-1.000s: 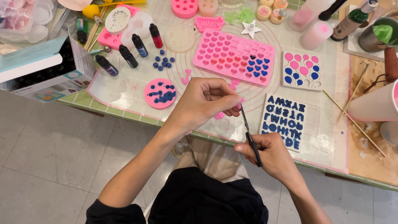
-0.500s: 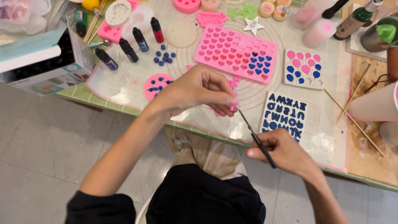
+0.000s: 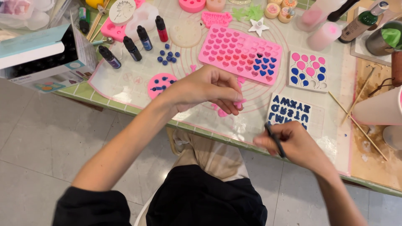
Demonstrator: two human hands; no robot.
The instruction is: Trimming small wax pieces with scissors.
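My left hand [image 3: 209, 88] hovers over the translucent craft mat [image 3: 125, 83], its fingertips pinched on a small pink resin piece [image 3: 239, 103]. More small pink pieces [image 3: 221, 112] lie on the mat just under it. My right hand [image 3: 293, 144] is at the table's near edge, gripping a thin dark stick tool [image 3: 274, 138] that points up and left. A clear letter mould [image 3: 289, 109] filled with dark blue sits right above my right hand. A large pink heart mould [image 3: 240, 54] lies beyond my left hand.
A round pink mould [image 3: 161, 83] with blue pieces, loose blue beads [image 3: 168, 56], several dropper bottles [image 3: 138, 42], a white balloon mould [image 3: 308, 71], wooden sticks [image 3: 360, 121], a box [image 3: 37, 54] at left, pink cups [image 3: 379, 109] at right. Tiled floor lies below the table edge.
My left hand has moved slightly left and down with the pink piece. My right hand has drawn the dark tool back and down, away from the left hand.
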